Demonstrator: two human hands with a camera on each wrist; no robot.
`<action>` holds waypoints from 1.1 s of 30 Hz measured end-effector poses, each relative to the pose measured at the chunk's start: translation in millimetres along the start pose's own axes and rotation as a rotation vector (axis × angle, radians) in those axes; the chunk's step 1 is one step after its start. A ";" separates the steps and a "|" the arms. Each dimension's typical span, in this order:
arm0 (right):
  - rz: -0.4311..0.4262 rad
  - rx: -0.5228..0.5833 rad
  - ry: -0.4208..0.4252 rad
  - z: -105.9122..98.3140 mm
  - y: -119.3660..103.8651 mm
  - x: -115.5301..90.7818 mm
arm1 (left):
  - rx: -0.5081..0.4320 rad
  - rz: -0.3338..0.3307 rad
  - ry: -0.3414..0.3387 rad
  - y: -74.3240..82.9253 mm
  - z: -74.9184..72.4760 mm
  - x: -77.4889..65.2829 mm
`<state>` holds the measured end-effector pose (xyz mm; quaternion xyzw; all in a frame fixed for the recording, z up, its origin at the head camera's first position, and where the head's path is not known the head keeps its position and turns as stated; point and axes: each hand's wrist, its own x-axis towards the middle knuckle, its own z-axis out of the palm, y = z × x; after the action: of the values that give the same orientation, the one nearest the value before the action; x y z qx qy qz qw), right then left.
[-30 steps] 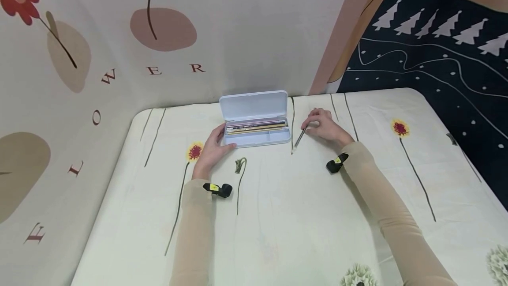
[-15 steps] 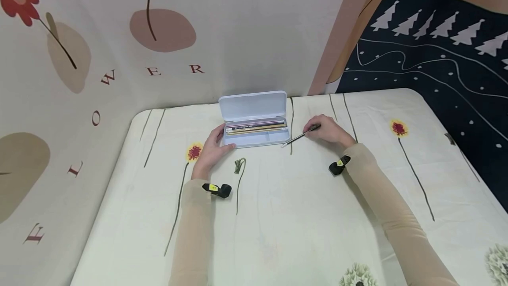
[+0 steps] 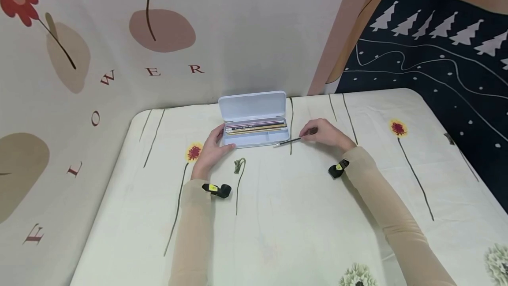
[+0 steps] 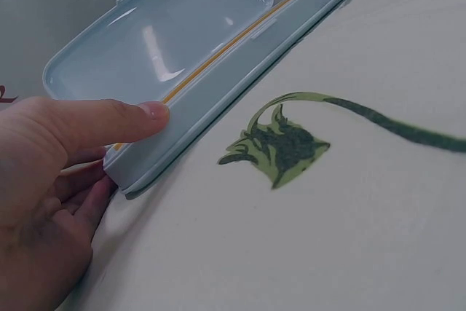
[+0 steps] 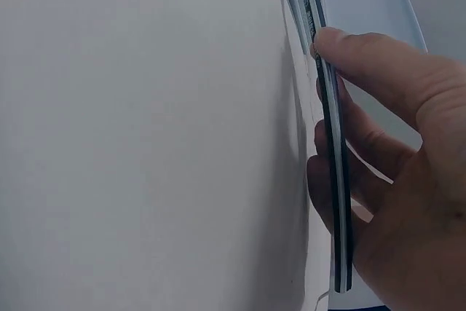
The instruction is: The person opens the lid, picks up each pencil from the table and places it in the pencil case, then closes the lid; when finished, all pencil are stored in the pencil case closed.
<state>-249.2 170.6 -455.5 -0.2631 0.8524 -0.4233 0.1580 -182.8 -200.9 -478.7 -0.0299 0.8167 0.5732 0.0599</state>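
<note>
A pale blue pencil case [image 3: 250,139] stands with its lid [image 3: 252,106] raised at the back of the table. Several pencils [image 3: 255,126] lie side by side in its long rear compartment. My left hand [image 3: 208,154] grips the case's left end, the thumb on the front rim in the left wrist view and the fingers curled round the end. To the right of the case, my right hand [image 3: 326,134] pinches a dark striped pencil [image 5: 336,158] between thumb and fingers. The pencil's white-tipped end points left, overlapping the case's front right corner in the head view.
The table wears a white cloth [image 3: 285,211] printed with flowers, among them a green drooping bud [image 4: 280,143]. Behind the case rises a pale fabric wall [image 3: 258,52]. A dark tree-patterned cloth [image 3: 428,61] hangs at the right.
The pencil in my right hand has swung from pointing down at the cloth to lying nearly level, its white tip now toward the case. My left hand has stayed on the case.
</note>
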 end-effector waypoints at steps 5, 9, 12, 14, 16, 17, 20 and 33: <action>-0.021 -0.005 0.008 2.9 -5.4 1.3 | 0.009 -0.004 -0.005 1.5 -0.5 -0.3; -0.034 0.020 0.026 6.6 -8.9 3.7 | 0.015 -0.008 -0.002 1.8 -0.2 -0.3; -0.041 0.035 0.037 9.6 -10.3 5.6 | 0.015 -0.011 0.000 1.0 -0.1 0.0; -0.038 0.032 0.040 11.7 -11.5 7.2 | 0.011 -0.009 -0.001 0.2 0.0 0.3; -0.031 0.027 0.041 13.7 -11.9 8.7 | 0.007 -0.007 -0.002 -0.6 0.0 0.6; -0.031 0.026 0.041 14.7 -12.5 9.5 | 0.004 -0.005 -0.002 -0.9 0.0 0.7; -0.035 0.030 0.044 17.1 -13.6 11.4 | 0.007 -0.004 -0.002 -1.4 -0.2 0.7; -0.071 0.040 0.060 24.0 -20.6 23.3 | 0.012 -0.008 0.004 0.9 0.5 -0.8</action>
<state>-249.8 131.3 -454.2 -0.2770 0.8383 -0.4533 0.1223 -182.0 -200.1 -478.0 -0.0341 0.8201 0.5680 0.0606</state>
